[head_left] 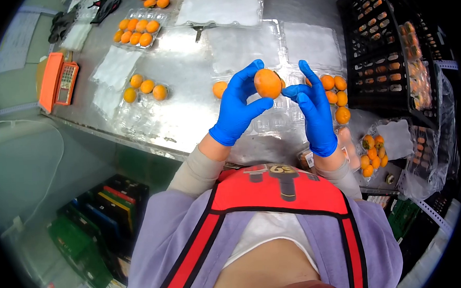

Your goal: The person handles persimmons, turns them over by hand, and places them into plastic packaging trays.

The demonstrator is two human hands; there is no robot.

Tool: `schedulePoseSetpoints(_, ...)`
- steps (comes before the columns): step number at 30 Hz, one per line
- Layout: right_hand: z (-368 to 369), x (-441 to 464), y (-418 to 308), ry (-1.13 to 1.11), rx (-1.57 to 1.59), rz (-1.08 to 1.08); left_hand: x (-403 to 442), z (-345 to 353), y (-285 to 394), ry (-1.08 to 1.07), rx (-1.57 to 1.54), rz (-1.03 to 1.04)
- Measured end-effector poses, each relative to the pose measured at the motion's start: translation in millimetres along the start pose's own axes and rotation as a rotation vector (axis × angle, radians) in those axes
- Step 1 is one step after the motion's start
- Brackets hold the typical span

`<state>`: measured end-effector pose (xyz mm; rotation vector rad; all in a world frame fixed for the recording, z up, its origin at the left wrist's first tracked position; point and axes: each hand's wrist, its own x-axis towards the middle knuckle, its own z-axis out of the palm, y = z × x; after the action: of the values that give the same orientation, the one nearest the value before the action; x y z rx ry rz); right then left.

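Note:
An orange fruit that looks like a persimmon (267, 83) is between the thumb and fingers of my left hand (237, 104), in a blue glove. My right hand (314, 105), gloved in the same blue, is just right of it with fingers apart; one fingertip comes close to the fruit, and I cannot tell whether it touches. Below both hands lies a clear plastic tray (271, 122). Another loose fruit (220, 89) sits beside my left hand. Several more fruits (341, 99) stand in rows to the right of my right hand.
A black crate (375, 76) with packed fruit stands at the right. Lined trays (246, 46) lie at the back. Further left are a part-filled tray (146, 87), a fuller tray (137, 31) and an orange scale (60, 82) near the metal table's edge (137, 147).

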<state>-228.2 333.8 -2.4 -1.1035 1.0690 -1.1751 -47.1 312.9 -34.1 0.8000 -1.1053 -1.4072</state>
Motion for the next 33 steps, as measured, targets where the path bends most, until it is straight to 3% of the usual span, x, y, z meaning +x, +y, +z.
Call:
schedulePoseSetpoints(2,-0.3,0.8,2.0,-0.001,0.008,-0.018,0.1,-2.1,5.8,-0.085,-0.103,-0.071)
schedulePoseSetpoints(8,4.8,-1.8,2.8,-0.053,-0.112,-0.113,-5.7,-0.3,-1.1,-0.180,-0.111,-0.019)
schedulePoseSetpoints(14,7.6,-0.9,-3.9,-0.023,-0.317,-0.446,-7.5,0.6,-0.2,-0.170,-0.196,-0.077)
schedulePoseSetpoints(15,5.0,1.5,-1.4,-0.088,-0.468,-0.515,-7.7,0.0,-0.2,-0.171,-0.196,-0.077)
schedulePoseSetpoints(17,7.0,2.1,3.3,-0.114,-0.620,-0.594,-8.7,-2.3,-1.2,-0.226,-0.324,-0.248)
schedulePoseSetpoints(18,7.7,2.5,7.2,-0.114,-0.621,-0.594,-8.9,-5.7,-7.3,-0.226,-0.325,-0.248)
schedulePoseSetpoints(20,7.9,5.6,14.2,-0.014,-0.568,-0.467,-8.9,-14.7,-22.7,-0.314,-0.418,-0.496)
schedulePoseSetpoints(22,5.5,6.9,11.8,-0.023,-0.556,-0.426,-12.1,-15.5,-19.9,-0.272,-0.389,-0.568)
schedulePoseSetpoints(24,-0.5,5.4,18.0,-0.039,-0.285,-0.154,-13.5,-12.1,-16.6,-0.229,-0.362,-0.642)
schedulePoseSetpoints(26,0.3,5.3,18.5,-0.061,-0.152,-0.078,-10.9,-5.2,-10.3,-0.106,-0.237,-0.370)
schedulePoseSetpoints(27,1.2,4.0,16.7,-0.054,-0.082,-0.016,-9.5,-3.9,-7.1,-0.106,-0.237,-0.370)
schedulePoseSetpoints(29,1.9,2.4,15.7,-0.047,-0.013,0.047,-6.7,-1.9,-2.1,-0.120,0.185,0.054)
schedulePoseSetpoints(33,1.0,2.1,18.8,-0.062,-0.003,0.083,-0.7,-3.4,1.8,-0.262,0.450,0.189)
